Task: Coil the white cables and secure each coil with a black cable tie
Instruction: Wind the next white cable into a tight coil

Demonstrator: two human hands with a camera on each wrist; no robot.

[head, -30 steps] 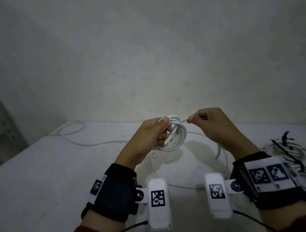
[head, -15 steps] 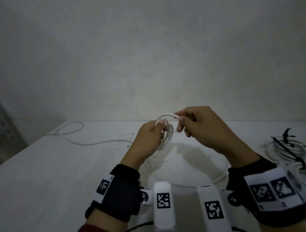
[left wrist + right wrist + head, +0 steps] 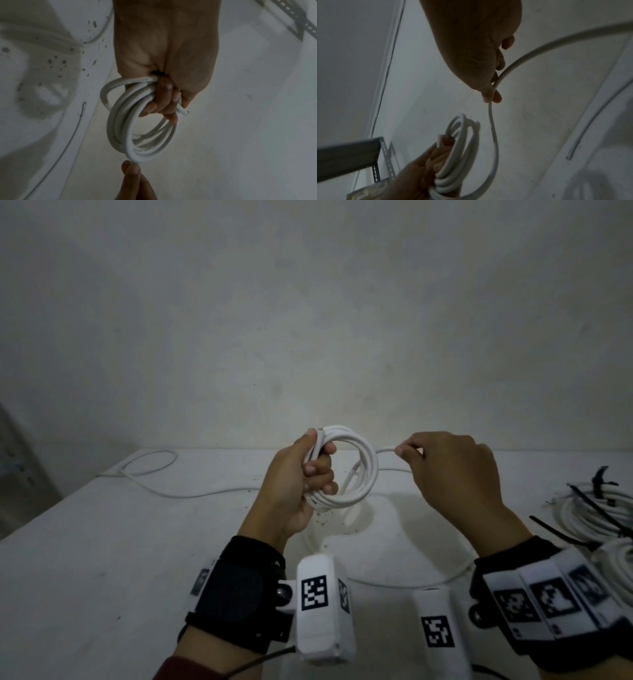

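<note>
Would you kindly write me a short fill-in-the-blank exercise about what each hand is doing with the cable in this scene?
1. The round coil of white cable is gripped by the person's ____ hand.
2. The right hand pinches the loose ____ cable strand leading off the coil.
3. The finished white cable bundles at the table's right edge carry cable ties of ____ colour.

Missing words: left; white; black

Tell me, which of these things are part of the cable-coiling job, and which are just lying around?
Part of the job:
- white coil, gripped by left hand
- loose cable strand, pinched by right hand
- tied coils with black cable ties

Lying about:
- perforated metal bracket
- table
</note>
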